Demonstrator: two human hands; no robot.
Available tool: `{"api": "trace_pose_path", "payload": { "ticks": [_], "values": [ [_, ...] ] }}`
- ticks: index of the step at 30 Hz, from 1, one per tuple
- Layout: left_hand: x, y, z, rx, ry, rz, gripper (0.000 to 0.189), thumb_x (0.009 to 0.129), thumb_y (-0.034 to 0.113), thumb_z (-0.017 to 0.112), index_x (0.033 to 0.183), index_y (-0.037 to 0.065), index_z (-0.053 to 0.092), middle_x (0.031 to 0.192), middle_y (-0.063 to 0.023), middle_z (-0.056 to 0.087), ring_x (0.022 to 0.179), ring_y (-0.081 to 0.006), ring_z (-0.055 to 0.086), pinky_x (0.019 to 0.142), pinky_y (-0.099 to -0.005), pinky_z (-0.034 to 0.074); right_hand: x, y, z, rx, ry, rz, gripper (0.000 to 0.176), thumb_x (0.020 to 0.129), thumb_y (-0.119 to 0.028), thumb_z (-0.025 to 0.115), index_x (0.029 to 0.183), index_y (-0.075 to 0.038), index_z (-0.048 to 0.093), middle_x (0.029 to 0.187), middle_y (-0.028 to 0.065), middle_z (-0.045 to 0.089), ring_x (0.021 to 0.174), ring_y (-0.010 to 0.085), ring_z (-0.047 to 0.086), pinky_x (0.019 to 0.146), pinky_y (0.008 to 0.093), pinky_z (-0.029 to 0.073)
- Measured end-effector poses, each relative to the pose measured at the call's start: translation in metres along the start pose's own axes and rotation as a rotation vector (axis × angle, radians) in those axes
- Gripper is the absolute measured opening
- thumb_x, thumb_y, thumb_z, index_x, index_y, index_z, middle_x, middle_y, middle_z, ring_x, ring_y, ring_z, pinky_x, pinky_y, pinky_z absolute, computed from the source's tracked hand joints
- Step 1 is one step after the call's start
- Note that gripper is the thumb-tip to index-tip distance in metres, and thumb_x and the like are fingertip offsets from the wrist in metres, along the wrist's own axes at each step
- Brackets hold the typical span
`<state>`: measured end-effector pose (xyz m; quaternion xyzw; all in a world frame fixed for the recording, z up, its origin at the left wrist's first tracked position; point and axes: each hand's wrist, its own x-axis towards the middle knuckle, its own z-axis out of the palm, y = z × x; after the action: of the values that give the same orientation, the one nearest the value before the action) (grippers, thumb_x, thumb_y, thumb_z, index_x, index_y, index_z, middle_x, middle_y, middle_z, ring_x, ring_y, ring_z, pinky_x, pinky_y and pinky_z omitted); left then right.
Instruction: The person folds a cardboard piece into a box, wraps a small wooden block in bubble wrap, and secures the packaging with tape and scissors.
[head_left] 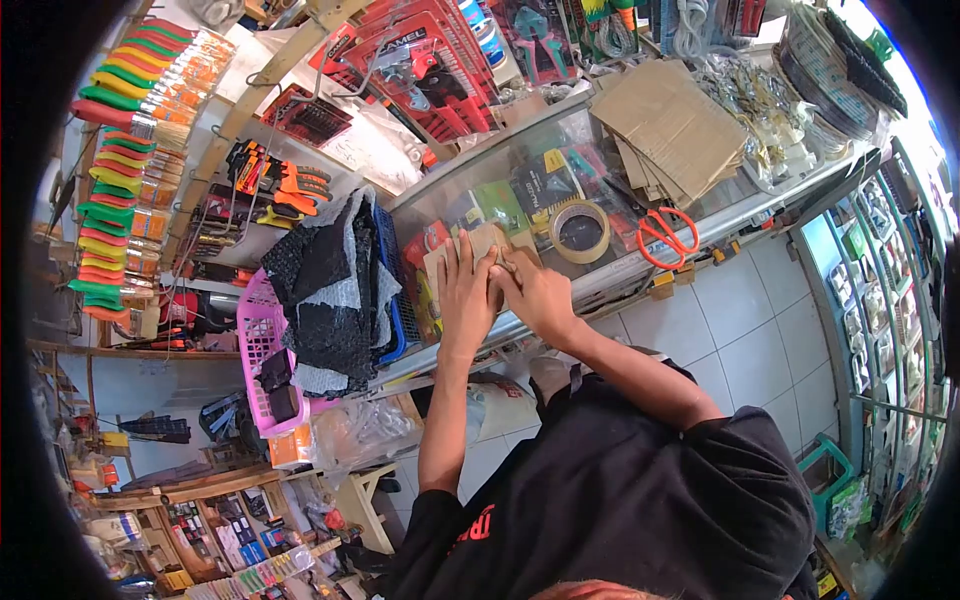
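Note:
A small piece of brown cardboard (484,240) lies on the glass counter (410,215) under both hands. Flat across its left part rests my left hand (466,300), fingers stretched out. My right hand (538,303) is closed at the right side of the cardboard, its bent fingers pinching the edge and partly hidden. Just right of the hands lies a roll of tape (606,232). Farther right are scissors with orange handles (690,240), near the counter's front edge.
Cardboard sheets (672,125) are stacked at the back right. To the left, black bubble wrap (335,320) fills a blue basket (397,290) beside a pink basket (250,330). Paintbrushes (130,180) hang at far left. A tiled floor (740,320) shows at right.

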<state>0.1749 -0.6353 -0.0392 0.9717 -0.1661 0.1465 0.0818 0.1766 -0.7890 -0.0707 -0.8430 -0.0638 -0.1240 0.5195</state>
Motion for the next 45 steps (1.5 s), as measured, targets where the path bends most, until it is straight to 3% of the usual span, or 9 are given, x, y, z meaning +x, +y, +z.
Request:
{"api": "trace_pose_path", "payload": {
  "ticks": [5,13,20,22,28,32,38,43,45],
  "values": [
    [-0.002,-0.002,0.003,0.001,0.007,0.002,0.055,0.096,0.018,0.071,0.149,0.014,0.06,0.169,-0.0254,0.033,0.153,-0.052,0.034,0.121,-0.0628,0.031,0.0,-0.002,0.002,0.016,0.035,0.002,0.024,0.103,-0.033,0.067,0.111,-0.01,0.066,0.078,0.017,0.072,0.07,0.0418,0.071,0.059,0.0507,0.054],
    [0.003,0.006,-0.006,0.01,-0.022,-0.017,0.058,0.095,0.015,0.071,0.151,0.014,0.058,0.169,-0.0252,0.033,0.152,-0.0516,0.034,0.121,-0.0624,0.03,0.001,0.001,0.004,-0.006,0.059,-0.032,0.024,0.101,-0.033,0.067,0.109,-0.01,0.07,0.073,0.0154,0.073,0.063,0.0397,0.071,0.056,0.0492,0.056],
    [0.002,0.003,-0.006,-0.067,-0.034,-0.056,0.044,0.097,0.012,0.069,0.14,0.012,0.063,0.171,-0.0225,0.033,0.157,-0.0459,0.029,0.121,-0.0619,0.03,0.004,0.001,0.002,-0.028,0.028,-0.028,0.024,0.101,-0.033,0.067,0.106,-0.009,0.07,0.072,0.0151,0.073,0.062,0.039,0.072,0.055,0.049,0.057],
    [0.003,0.004,-0.007,-0.081,-0.025,-0.054,0.04,0.096,0.01,0.07,0.136,0.011,0.064,0.171,-0.0224,0.032,0.158,-0.0455,0.028,0.121,-0.0619,0.03,0.003,0.002,0.004,-0.008,0.032,-0.032,0.023,0.101,-0.032,0.067,0.107,-0.01,0.069,0.073,0.0152,0.073,0.062,0.0391,0.072,0.055,0.0492,0.057],
    [0.0,0.006,-0.005,0.014,-0.024,-0.021,0.054,0.097,0.011,0.069,0.149,0.013,0.059,0.172,-0.0219,0.031,0.158,-0.0455,0.028,0.121,-0.0612,0.03,0.001,0.004,0.009,0.005,0.051,-0.043,0.023,0.101,-0.031,0.066,0.113,-0.011,0.068,0.074,0.016,0.073,0.062,0.0396,0.072,0.055,0.0502,0.056],
    [0.002,0.002,-0.005,0.059,-0.054,-0.003,0.057,0.101,0.02,0.066,0.156,0.016,0.054,0.17,-0.0242,0.032,0.154,-0.0501,0.032,0.12,-0.0633,0.031,0.002,-0.002,0.005,0.01,0.021,0.001,0.02,0.102,-0.029,0.066,0.111,-0.012,0.067,0.075,0.0171,0.072,0.067,0.0422,0.071,0.058,0.0526,0.054],
    [0.002,0.007,-0.005,0.089,-0.042,-0.015,0.06,0.101,0.02,0.065,0.159,0.017,0.05,0.17,-0.0244,0.032,0.154,-0.0506,0.032,0.12,-0.0629,0.031,0.003,-0.002,0.006,-0.017,-0.027,0.007,0.036,0.103,-0.033,0.06,0.134,-0.015,0.062,0.072,0.0194,0.071,0.063,0.0418,0.071,0.056,0.0541,0.056],
    [0.003,0.008,-0.007,0.093,-0.048,-0.017,0.06,0.101,0.02,0.064,0.159,0.015,0.049,0.17,-0.0243,0.033,0.154,-0.0504,0.032,0.119,-0.0626,0.033,0.006,0.0,0.002,-0.037,-0.078,-0.01,0.039,0.104,-0.034,0.058,0.138,-0.015,0.06,0.074,0.0209,0.071,0.065,0.0442,0.07,0.059,0.0564,0.056],
    [0.006,0.006,-0.005,0.115,-0.031,-0.004,0.066,0.099,0.027,0.068,0.16,0.013,0.048,0.165,-0.0256,0.039,0.151,-0.0505,0.036,0.119,-0.0621,0.033,0.006,0.0,-0.002,-0.047,-0.101,0.008,0.041,0.104,-0.036,0.058,0.139,-0.014,0.06,0.075,0.0209,0.072,0.066,0.0448,0.07,0.06,0.0569,0.056]
  ]
}}
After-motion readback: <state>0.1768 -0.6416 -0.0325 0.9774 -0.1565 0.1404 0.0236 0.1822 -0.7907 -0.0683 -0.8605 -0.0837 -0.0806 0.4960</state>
